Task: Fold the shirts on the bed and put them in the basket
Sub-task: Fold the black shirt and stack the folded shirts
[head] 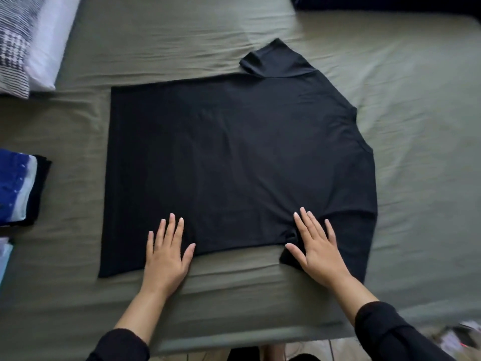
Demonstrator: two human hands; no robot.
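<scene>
Both the left hand (166,252) and right hand (316,250) press flat, fingers straight, on the black shirt (234,162); it looks light and limp, best pinched at its near edge.

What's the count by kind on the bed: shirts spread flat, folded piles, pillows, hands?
Spread shirts: 1, black shirt
Folded piles: 1, folded stack at the left edge
Pillows: 1, striped pillow
Hands: 2, left hand, right hand, both flat on the shirt
Total: 5
</scene>
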